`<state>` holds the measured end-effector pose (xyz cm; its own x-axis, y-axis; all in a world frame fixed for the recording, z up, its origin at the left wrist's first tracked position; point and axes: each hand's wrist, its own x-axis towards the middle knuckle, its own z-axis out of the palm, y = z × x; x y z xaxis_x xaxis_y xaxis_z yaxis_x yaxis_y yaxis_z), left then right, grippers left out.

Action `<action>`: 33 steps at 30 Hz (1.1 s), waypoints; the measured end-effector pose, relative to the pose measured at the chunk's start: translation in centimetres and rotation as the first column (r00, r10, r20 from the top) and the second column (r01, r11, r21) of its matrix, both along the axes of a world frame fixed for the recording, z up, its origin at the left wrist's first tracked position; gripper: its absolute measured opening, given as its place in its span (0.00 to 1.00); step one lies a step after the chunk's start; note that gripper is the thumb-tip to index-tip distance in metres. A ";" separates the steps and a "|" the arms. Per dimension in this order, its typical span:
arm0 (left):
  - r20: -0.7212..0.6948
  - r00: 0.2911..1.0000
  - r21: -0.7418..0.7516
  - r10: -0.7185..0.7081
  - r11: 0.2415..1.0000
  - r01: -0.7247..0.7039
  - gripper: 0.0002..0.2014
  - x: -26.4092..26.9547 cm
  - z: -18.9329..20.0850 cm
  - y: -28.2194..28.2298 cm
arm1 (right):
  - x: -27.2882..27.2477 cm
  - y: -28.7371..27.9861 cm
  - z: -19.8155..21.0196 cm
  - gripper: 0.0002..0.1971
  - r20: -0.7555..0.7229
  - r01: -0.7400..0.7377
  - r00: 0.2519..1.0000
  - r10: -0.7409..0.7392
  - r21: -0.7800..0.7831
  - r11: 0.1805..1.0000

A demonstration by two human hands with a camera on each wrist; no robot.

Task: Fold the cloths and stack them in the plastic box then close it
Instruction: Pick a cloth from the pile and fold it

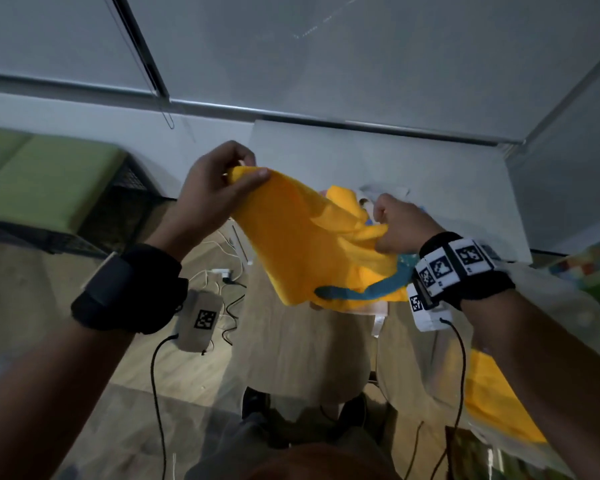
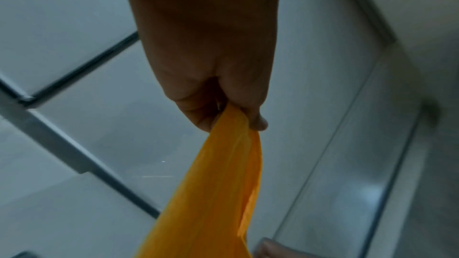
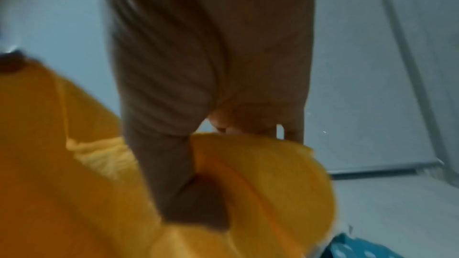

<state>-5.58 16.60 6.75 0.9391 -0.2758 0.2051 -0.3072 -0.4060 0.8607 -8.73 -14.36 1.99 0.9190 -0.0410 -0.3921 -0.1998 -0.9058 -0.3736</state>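
An orange cloth [image 1: 302, 233] is held up in the air between both hands, above the near edge of a white table [image 1: 430, 174]. One corner of it is pinched by the left hand [image 1: 215, 188]: the thumb is laid flat along the top of the fabric and the curled fingers are closed behind it. In the left wrist view the same pinch is seen from behind, with the orange cloth [image 2: 213, 193] hanging down from the closed fingertips of the left hand [image 2: 211, 77] as a narrow, gathered strip. The opposite part of the cloth is gripped by the right hand [image 1: 399, 223], which is closed into a fist with bunched fabric caught inside it. In the right wrist view, which is blurred, the thumb of the right hand [image 3: 211, 95] is seen pressed down into the orange cloth [image 3: 74, 193] while the fingers are curled over the fold behind it. The cloth is stretched slantwise from the higher left hand down to the lower right hand, and its loose lower edge sags between them. A teal cloth [image 1: 364, 291] is seen just under that sagging edge, beside the right wrist. More cloths [image 1: 368, 202] are piled on the table behind the right hand; their number cannot be told. The plastic box cannot be made out.
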 end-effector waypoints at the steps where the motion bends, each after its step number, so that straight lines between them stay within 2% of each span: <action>1: -0.009 0.996 0.005 -0.094 0.996 0.094 0.11 -0.5 1.1 -1.0 | -0.3 0.6 0.3 0.33 -0.059 -0.045 0.997 0.046 0.023 0.999; 2: -0.013 0.982 0.016 -0.188 0.982 0.188 0.11 -0.9 2.2 -2.0 | -0.7 1.5 0.7 0.42 -0.074 -0.093 0.992 0.100 0.091 0.991; 3: -0.009 0.962 0.038 -0.273 0.961 0.273 0.12 -1.4 3.2 -3.0 | -1.0 2.5 1.0 0.46 -0.052 -0.137 0.988 0.149 0.179 0.974; 4: -0.003 0.940 0.069 -0.342 0.937 0.341 0.13 -1.7 3.9 -4.0 | -1.4 3.6 1.3 0.43 -0.022 -0.151 0.986 0.163 0.277 0.949; 6: 0.022 0.912 0.117 -0.409 0.907 0.403 0.16 -1.9 4.7 -5.2 | -1.8 5.5 2.0 0.26 -0.039 -0.085 0.993 0.111 0.405 0.910; 8: 0.102 0.936 0.153 -0.338 0.935 0.321 0.16 -1.1 4.9 -5.5 | -2.2 6.7 3.1 0.15 -0.123 0.034 0.992 0.035 0.524 0.851; 10: 0.221 0.964 0.184 -0.147 0.977 0.107 0.16 0.6 4.3 -4.9 | -2.2 7.3 3.7 0.07 -0.243 0.207 0.969 -0.047 0.693 0.691; 12: 0.315 0.949 0.172 0.012 0.983 -0.069 0.16 2.4 3.1 -4.0 | -2.1 7.4 4.1 0.11 -0.339 0.351 0.934 -0.115 0.801 0.485; 14: 0.335 0.939 0.154 0.081 0.978 -0.140 0.20 3.1 1.4 -3.2 | -1.8 7.4 4.3 0.14 -0.399 0.441 0.897 -0.189 0.831 0.338; 16: 0.307 0.941 0.134 0.143 0.972 -0.191 0.19 2.9 -0.4 -2.8 | -1.6 7.4 4.6 0.15 -0.420 0.486 0.864 -0.277 0.838 0.249; 18: 0.216 0.955 0.169 0.205 0.955 -0.243 0.21 2.0 -2.3 -2.6 | -1.4 7.4 4.8 0.17 -0.446 0.524 0.823 -0.352 0.836 0.166; 20: -0.001 0.974 0.274 0.225 0.937 -0.216 0.31 0.6 -4.5 -2.3 | -1.4 7.2 4.7 0.21 -0.491 0.553 0.788 -0.372 0.830 0.077; 21: -0.187 0.954 0.292 0.233 0.941 -0.172 0.36 -0.3 -5.5 -2.2 | -1.3 7.1 4.6 0.23 -0.512 0.562 0.778 -0.363 0.826 0.040; 22: -0.401 0.886 0.273 0.233 0.954 -0.127 0.41 -1.1 -6.7 -2.2 | -1.3 6.9 4.6 0.24 -0.530 0.569 0.774 -0.346 0.822 0.014; 24: -0.753 0.629 0.187 0.193 0.979 -0.077 0.48 -2.9 -9.1 -2.3 | -1.2 6.9 4.5 0.24 -0.558 0.576 0.772 -0.304 0.817 -0.036; 26: -0.902 0.413 0.104 0.126 0.992 -0.076 0.50 -4.2 -11.7 -2.4 | -1.1 7.1 4.5 0.22 -0.584 0.591 0.762 -0.280 0.804 -0.069; 28: -0.964 0.267 -0.048 -0.020 0.994 -0.100 0.60 -4.6 -14.1 -2.4 | -1.0 7.4 4.4 0.23 -0.603 0.602 0.747 -0.281 0.792 -0.099; 30: -0.961 0.223 -0.200 -0.161 0.966 -0.165 0.65 -4.4 -15.3 -2.9 | -0.7 7.3 3.9 0.18 -0.600 0.596 0.739 -0.305 0.794 -0.117; 33: -0.927 0.291 -0.316 -0.238 0.912 -0.263 0.58 -3.6 -15.1 -4.0 | -0.4 7.2 3.7 0.11 -0.587 0.569 0.751 -0.303 0.808 -0.153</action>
